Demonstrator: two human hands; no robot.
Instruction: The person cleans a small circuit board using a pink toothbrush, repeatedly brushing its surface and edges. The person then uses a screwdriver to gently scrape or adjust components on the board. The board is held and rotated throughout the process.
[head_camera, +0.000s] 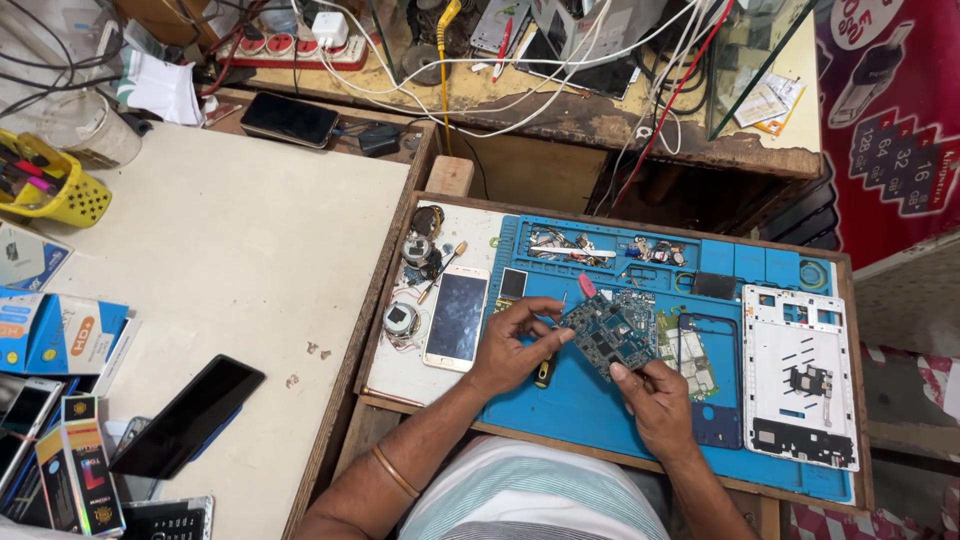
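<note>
Head view: circuit board (607, 335), blue-green and crowded with small parts, is being held just above the blue work mat (570, 405), between both hands. Its long axis is running from upper left to lower right, tilted toward the camera. Left hand (512, 345) is pinching the upper-left edge, fingers curled and closed on the board. Right hand (655, 400) is gripping the lower-right corner from below, thumb pressing on top. Both are equally near, one at each end of the long axis.

Just right of the board, a dark tablet frame (712, 400) is lying flat on the mat, and beyond it a white back cover (800, 375). To the left, a white phone (456, 317) is resting face up on the tabletop (230, 260), well apart from the board.
</note>
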